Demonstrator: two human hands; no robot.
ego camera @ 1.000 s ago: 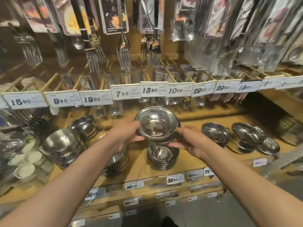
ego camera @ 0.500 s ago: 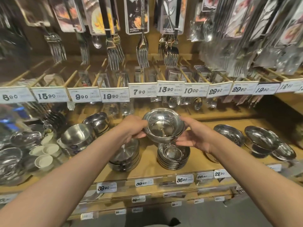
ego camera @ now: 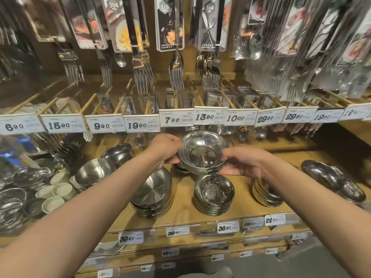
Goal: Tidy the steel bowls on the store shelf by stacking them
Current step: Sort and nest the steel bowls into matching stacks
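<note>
Steel everywhere on the wooden shelf (ego camera: 180, 215). Far left: loose shallow steel dishes (ego camera: 30, 177) and small white cups (ego camera: 60, 190). Next: two deeper bowls (ego camera: 94, 173) lying tilted, then a stack of flat-bottomed pans (ego camera: 153, 194), partly under the left forearm. Left hand (ego camera: 163, 150) grips the left rim of the held steel bowl (ego camera: 203, 152), fingers curled round the edge. Bowl is upright, mouth up, raised off the shelf, between the two hands. Right hand (ego camera: 246, 162) pinches the right rim, thumb on top, fingers underneath. Directly below and slightly nearer: stack of small bowls (ego camera: 214, 194), not touching the held bowl. Right of that, another stack (ego camera: 266, 194), partly hidden by the right forearm. Far right: shallow plates (ego camera: 333, 180), leaning. Price tags (ego camera: 172, 119) line the rail above.
</note>
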